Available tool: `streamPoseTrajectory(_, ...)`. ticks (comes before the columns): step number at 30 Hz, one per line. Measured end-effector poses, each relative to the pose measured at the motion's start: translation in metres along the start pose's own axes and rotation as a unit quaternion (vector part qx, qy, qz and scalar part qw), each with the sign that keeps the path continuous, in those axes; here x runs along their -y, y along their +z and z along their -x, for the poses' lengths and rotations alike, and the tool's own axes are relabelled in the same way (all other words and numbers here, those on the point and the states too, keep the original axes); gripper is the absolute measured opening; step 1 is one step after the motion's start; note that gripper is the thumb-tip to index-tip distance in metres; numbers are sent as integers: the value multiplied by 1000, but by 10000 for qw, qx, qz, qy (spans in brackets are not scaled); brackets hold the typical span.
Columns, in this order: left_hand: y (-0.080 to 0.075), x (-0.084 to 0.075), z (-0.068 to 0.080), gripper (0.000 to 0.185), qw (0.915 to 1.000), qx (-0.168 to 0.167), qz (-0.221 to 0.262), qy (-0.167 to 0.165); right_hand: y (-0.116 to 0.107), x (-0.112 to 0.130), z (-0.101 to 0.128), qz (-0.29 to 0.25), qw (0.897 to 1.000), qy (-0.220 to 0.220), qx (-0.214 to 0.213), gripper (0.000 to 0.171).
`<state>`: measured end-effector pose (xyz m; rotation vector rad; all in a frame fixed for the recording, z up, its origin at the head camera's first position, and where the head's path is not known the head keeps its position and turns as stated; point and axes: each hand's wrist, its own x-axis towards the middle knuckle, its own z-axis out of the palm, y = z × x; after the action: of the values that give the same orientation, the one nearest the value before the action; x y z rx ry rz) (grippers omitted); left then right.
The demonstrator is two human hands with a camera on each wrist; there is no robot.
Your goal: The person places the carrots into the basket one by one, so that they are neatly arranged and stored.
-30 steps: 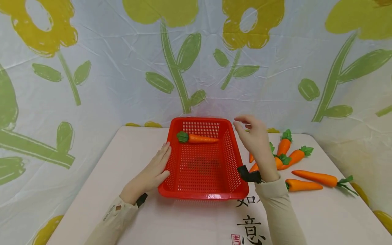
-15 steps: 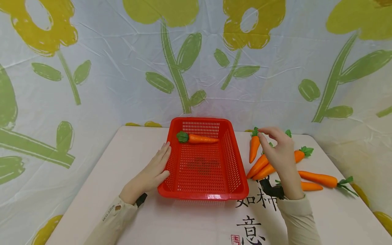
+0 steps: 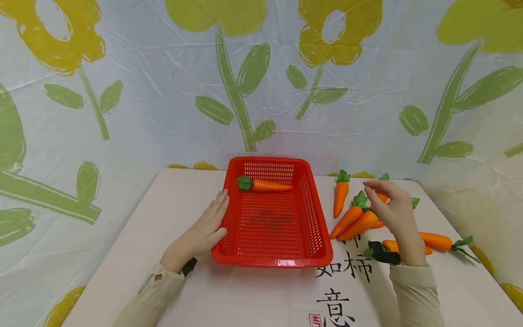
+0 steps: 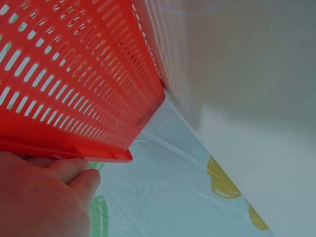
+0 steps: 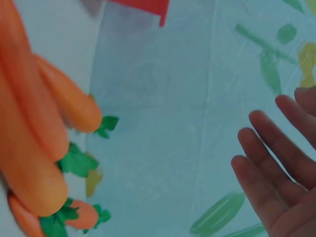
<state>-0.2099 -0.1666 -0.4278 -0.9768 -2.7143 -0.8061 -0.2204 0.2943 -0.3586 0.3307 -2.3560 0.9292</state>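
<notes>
A red plastic basket (image 3: 271,262) with slotted walls stands mid-table, and one carrot (image 3: 271,185) with a green top lies across its far end. My left hand (image 3: 200,231) rests its straight fingers against the basket's left rim; in the left wrist view the fingertips (image 4: 84,182) touch that rim. My right hand (image 3: 394,206) hovers over the carrots on the right, holding nothing. Its fingers (image 5: 269,163) are spread and loosely bent in the right wrist view. Nearest below it lie two carrots side by side, one of them a plump carrot (image 3: 359,225).
Another carrot (image 3: 341,200) lies between the basket and the pile. Farther right, a longer carrot (image 3: 439,241) with a thin green stalk lies near the table's right edge. A flower-printed cloth (image 3: 163,113) hangs behind the table (image 3: 245,299), which bears black brush characters.
My right hand has moved from beside the basket's far right corner rightward over the carrots, uncovering the ones on the left of the pile. The left hand and basket have stayed put.
</notes>
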Motion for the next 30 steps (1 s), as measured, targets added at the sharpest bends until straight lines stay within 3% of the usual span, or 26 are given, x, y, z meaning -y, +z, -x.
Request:
streamPoseTrajectory(10,0,0,-1,74,10000,30,-70,18,-8,-43,12,281,9931,790,826,28)
streamPoseTrajectory(14,0,0,-1,74,10000,36,-46,18,-9,-56,17,285,9848,1070,1335,32)
streamPoseTrajectory(19,1,0,-2,73,10000,41,2,29,-8,-70,20,190,9754,1113,1894,28)
streamPoseTrajectory(27,1,1,-1,73,10000,55,-11,-20,-4,-81,22,120,9622,1307,2386,41)
streamPoseTrajectory(30,0,0,0,74,10000,72,-14,-49,-2,-81,23,20,9514,1606,2629,47)
